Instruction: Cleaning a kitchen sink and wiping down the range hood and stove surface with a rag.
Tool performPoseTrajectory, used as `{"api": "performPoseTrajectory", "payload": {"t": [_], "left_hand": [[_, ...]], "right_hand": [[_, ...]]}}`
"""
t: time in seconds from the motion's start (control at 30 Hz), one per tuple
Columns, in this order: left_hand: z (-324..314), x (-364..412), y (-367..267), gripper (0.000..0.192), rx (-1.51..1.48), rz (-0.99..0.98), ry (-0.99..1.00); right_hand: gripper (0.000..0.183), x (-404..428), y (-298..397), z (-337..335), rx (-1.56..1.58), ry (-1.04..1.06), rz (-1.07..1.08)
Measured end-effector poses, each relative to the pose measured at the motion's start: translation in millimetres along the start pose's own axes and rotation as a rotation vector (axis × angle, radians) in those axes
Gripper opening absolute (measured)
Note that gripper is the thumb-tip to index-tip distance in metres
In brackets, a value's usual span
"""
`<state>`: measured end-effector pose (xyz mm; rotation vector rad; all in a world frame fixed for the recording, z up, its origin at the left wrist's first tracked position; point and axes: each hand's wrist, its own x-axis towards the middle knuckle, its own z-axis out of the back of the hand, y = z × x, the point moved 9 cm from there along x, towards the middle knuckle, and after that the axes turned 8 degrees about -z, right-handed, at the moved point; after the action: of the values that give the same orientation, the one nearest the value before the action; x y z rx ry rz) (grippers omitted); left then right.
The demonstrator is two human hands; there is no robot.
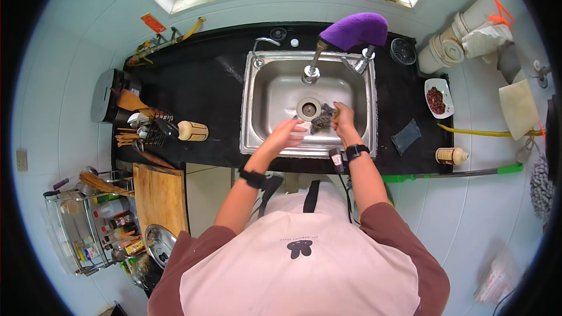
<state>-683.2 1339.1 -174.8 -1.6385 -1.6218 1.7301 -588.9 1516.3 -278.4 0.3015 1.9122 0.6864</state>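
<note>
A stainless steel sink [274, 85] is set in the black countertop before me. Over its right part, my right hand [345, 119] grips the short, yellowish-brown end of a scrubber; its dark grey, shaggy head [322, 119] hangs beside the drain [309, 109]. My fingers hide part of the grip. On the left of the drain, my left hand [287, 134] holds nothing, its fingers spread apart above the sink's front. The faucet [311, 72] reaches over the basin from behind, and a purple cloth [358, 30] drapes across the pipework there. Whether water flows is unclear.
A cream bottle [193, 131] lies or stands by the utensil rack [156, 134] on the left. Rightward are a dark cloth pad [406, 137], a white dish of reddish bits [438, 98] and a glass bowl [403, 51]. A wooden cutting board [159, 197] sits at lower left.
</note>
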Motion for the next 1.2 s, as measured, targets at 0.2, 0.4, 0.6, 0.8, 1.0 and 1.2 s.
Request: {"api": "performPoseTrajectory", "payload": {"t": [0.2, 0.4, 0.6, 0.8, 1.0, 1.2], "left_hand": [[-73, 78, 30, 0.050, -0.701, 0.257, 0.091], [-2, 134, 71, 0.025, -1.132, 0.234, -0.284], [2, 171, 29, 0.020, -1.377, 0.131, -0.259], [-6, 185, 6, 0.014, -1.297, 0.177, -0.276], [-6, 180, 0, 0.041, -1.278, 0.134, -0.180], [1, 191, 10, 0.041, -1.327, 0.204, -0.237]], "right_hand": [[0.050, -25, 29, -70, -1.050, -0.202, 0.455], [0.042, -48, 68, -79, -0.984, 0.028, 0.537], [0.035, -8, 173, -48, -1.056, -0.312, 1.220], [0.016, 21, 172, -36, -1.152, -0.315, 1.188], [0.019, 18, 164, -36, -1.234, -0.296, 1.241], [0.015, 23, 161, -33, -1.214, -0.286, 1.147]]}}
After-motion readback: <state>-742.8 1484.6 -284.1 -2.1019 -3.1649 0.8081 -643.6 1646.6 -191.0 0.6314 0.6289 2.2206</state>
